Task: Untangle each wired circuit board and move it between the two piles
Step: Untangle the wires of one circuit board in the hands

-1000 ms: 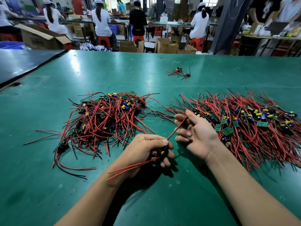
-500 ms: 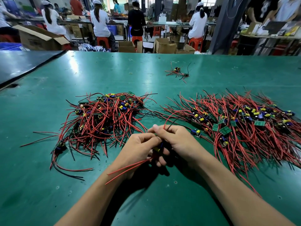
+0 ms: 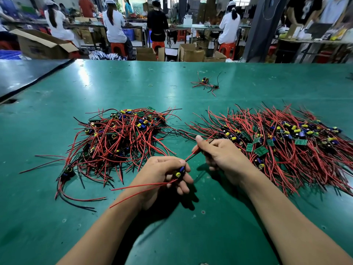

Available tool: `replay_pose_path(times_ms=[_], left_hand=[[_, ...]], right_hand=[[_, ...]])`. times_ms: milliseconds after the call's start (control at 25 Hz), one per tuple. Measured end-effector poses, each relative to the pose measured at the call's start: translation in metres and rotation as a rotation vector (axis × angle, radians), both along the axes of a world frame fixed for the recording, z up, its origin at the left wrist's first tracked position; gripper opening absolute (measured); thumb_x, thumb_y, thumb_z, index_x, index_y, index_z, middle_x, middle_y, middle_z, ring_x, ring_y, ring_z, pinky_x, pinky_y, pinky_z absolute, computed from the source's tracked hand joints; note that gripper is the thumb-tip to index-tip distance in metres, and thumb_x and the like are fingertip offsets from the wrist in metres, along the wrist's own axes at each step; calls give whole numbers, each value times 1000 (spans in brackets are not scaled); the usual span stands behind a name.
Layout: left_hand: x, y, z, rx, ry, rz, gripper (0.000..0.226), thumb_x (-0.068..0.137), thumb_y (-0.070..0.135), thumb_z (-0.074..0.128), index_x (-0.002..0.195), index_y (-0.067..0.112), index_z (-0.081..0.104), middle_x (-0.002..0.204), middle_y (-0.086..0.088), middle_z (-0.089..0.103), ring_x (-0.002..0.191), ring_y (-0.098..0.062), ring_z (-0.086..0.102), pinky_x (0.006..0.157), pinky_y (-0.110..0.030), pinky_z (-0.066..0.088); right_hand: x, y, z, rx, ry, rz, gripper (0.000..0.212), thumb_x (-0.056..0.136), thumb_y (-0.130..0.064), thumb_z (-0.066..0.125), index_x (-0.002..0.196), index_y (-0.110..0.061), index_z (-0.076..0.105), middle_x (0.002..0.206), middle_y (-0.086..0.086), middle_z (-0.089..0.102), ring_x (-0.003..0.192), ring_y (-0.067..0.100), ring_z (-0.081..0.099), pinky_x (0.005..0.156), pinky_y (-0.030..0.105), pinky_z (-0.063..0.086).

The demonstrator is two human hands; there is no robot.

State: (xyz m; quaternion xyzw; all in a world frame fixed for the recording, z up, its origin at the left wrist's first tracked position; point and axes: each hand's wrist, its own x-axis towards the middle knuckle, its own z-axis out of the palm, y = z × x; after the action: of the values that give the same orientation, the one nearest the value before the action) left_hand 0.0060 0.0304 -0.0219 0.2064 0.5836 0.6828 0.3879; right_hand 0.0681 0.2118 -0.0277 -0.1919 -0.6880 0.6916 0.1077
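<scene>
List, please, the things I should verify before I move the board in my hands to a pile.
1. Board held securely: the left grip holds the board, fingers curled round it: ok.
2. Wire pulled straight: the right grip pinches the red wire, taut between both hands: ok.
3. Wire free of the right pile: its far end is hidden behind the right grip: cannot tell.
4. Loose leads clear of the left pile: their tips end near its stray wires: cannot tell.
5. Every board in a pile: a stray board lies apart, farther back on the table: not ok.
</scene>
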Motion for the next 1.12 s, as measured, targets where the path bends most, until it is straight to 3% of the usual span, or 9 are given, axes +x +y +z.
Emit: replay_pose_path(times_ms=[160, 360, 520, 720, 840, 920, 1000, 1040, 1120], left_hand=[[-2, -2, -1, 3, -25, -5, 26, 90, 7, 54, 70, 4, 70, 65, -21, 64, 44, -24, 59, 43, -24, 48], [-7, -3, 1, -10, -141, 29, 19, 70, 21, 61, 61, 9, 72, 59, -15, 62, 42, -23, 57, 42, -24, 47], [-6, -1, 3, -9, -193, -5, 21, 70, 21, 59, 58, 8, 71, 56, -13, 61, 41, -22, 56, 41, -23, 46], [-9, -2, 4, 18, -196, -56, 22, 73, 23, 58, 61, 10, 72, 59, -11, 63, 43, -22, 58, 43, -25, 47], [-10, -1, 3, 14, -187, -81, 22, 75, 25, 58, 67, 10, 72, 63, -11, 65, 45, -22, 59, 44, -25, 49], [-9, 1, 2, 34, -173, -20, 22, 75, 27, 59, 78, 7, 67, 68, -12, 68, 47, -23, 61, 45, -26, 49], [-11, 2, 1, 104, -139, 99, 22, 80, 29, 59, 86, 8, 63, 79, -14, 73, 56, -25, 67, 49, -27, 53], [-12, 2, 1, 152, -120, 161, 20, 83, 29, 58, 88, 10, 62, 85, -15, 74, 62, -25, 70, 52, -27, 55], [-13, 2, 3, 227, -79, 268, 16, 89, 28, 55, 90, 13, 59, 93, -16, 75, 72, -24, 71, 58, -29, 55]], right_hand=[[-4, -2, 1, -259, 70, -44, 30, 96, -32, 63, 84, -8, 76, 55, -4, 46, 38, 4, 32, 35, 17, 25], [-5, -5, 12, -652, 146, 45, 36, 84, -41, 62, 70, -11, 77, 57, -5, 45, 39, 2, 33, 33, 14, 29], [1, 1, 17, -777, 163, 99, 48, 92, -48, 52, 70, -12, 74, 52, -5, 37, 40, 4, 28, 33, 14, 20], [5, 3, 21, -965, 230, 178, 38, 94, -24, 47, 83, -2, 75, 59, -2, 38, 46, 9, 32, 38, 19, 25], [4, 1, 19, -1035, 257, 156, 38, 95, -24, 46, 89, 0, 75, 59, -2, 39, 44, 9, 33, 37, 19, 27], [0, 0, 17, -973, 213, 110, 47, 100, -37, 45, 104, 0, 73, 62, -2, 40, 43, 7, 32, 36, 17, 27], [-5, -6, 12, -759, 122, 21, 59, 99, -53, 44, 117, -3, 68, 65, -1, 45, 42, 7, 31, 35, 17, 28], [-6, -10, 8, -594, 91, -8, 56, 99, -54, 46, 117, -6, 68, 67, 0, 49, 42, 7, 32, 36, 18, 30], [-4, -22, -1, -76, 96, 5, 29, 100, -40, 57, 106, -15, 71, 70, 1, 56, 45, 8, 41, 42, 21, 37]])
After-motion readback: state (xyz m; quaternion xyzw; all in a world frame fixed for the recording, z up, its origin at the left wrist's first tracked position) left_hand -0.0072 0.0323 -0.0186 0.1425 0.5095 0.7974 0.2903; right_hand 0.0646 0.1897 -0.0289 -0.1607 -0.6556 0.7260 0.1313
